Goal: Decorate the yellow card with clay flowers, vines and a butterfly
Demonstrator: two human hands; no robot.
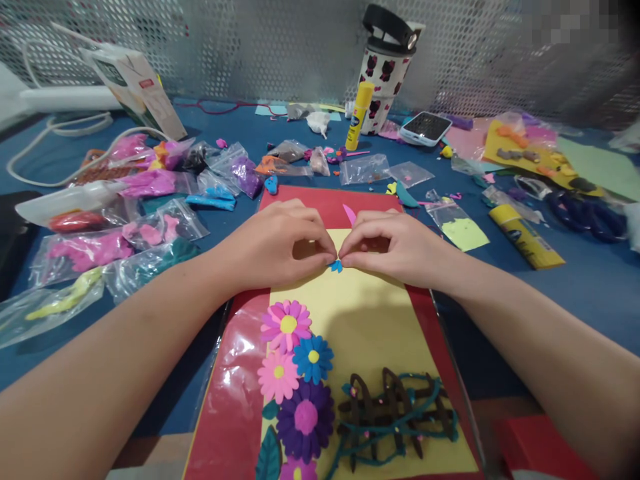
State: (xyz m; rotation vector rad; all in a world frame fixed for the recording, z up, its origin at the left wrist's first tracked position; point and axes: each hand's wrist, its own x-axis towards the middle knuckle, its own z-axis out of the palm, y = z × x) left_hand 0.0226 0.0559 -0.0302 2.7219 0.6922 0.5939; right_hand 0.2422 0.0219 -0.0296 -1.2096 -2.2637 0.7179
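Note:
Over the upper part of the yellow paper (pixel 373 313), my left hand (pixel 280 243) and my right hand (pixel 395 243) meet with their fingertips pinched. Small blue clay petals (pixel 336 266) show just under and between the fingertips, partly hidden by them. A pink pointed piece (pixel 349 214) sticks up behind my right fingers. The paper lies on a red backing (pixel 240 373) with a shiny plastic cover. Clay flowers in pink, a blue clay flower (pixel 313 359) and a purple clay flower (pixel 305 418) run down its left side. At lower right is a brown clay fence (pixel 395 420) with green vines.
Bags of coloured clay (pixel 95 250) crowd the left, below a drink carton (pixel 135 87). A yellow glue stick (pixel 359 117) stands by a patterned tumbler (pixel 385 80). A phone (pixel 425 127), another glue stick (pixel 526 237) and dark-handled scissors (pixel 587 217) lie on the right.

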